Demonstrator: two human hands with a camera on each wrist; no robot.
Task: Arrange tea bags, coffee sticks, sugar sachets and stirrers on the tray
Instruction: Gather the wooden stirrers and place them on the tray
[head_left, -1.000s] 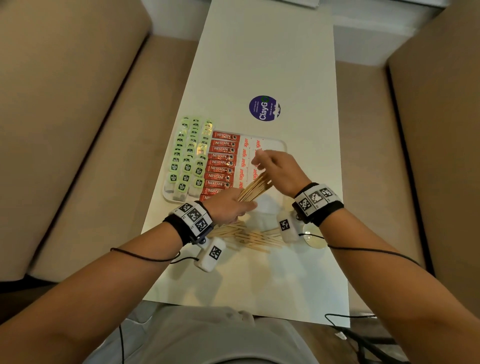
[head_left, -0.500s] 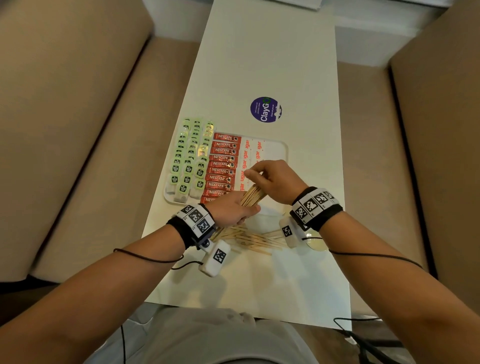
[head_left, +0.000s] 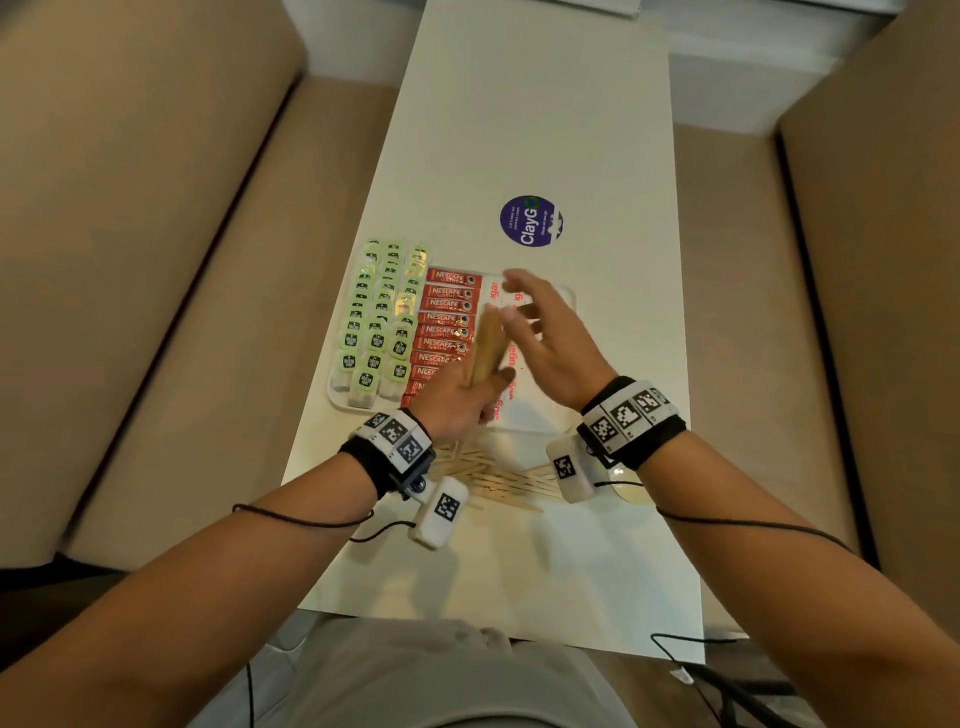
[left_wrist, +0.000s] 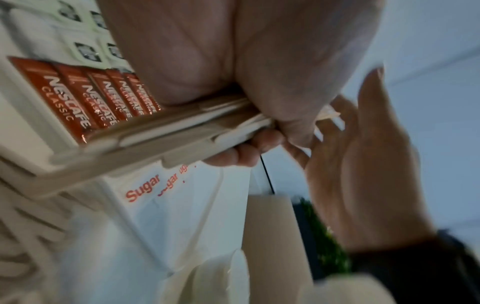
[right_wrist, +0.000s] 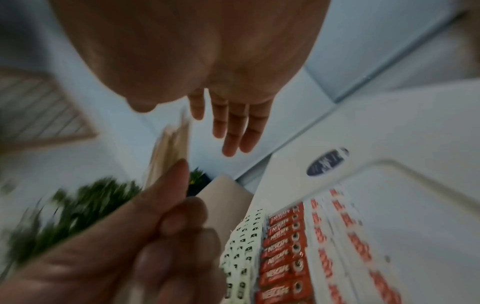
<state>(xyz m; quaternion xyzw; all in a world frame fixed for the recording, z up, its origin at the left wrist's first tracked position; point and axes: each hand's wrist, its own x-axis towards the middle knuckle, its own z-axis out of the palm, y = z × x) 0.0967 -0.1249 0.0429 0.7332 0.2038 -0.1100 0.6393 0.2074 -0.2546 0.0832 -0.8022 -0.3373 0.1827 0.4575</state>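
This looks like a lounge or seating corner in an office or café rather than a kitchen. A long, narrow white worktop (head_left: 540, 130) runs between 2 beige upholstered benches (head_left: 171, 322), 1 along each long edge. A round purple "ClayGo" sticker (head_left: 531, 221) asking users to keep the place clean sits on the worktop near the tray's far edge. The wrist views show pale walls and a green potted plant (right_wrist: 78, 205).
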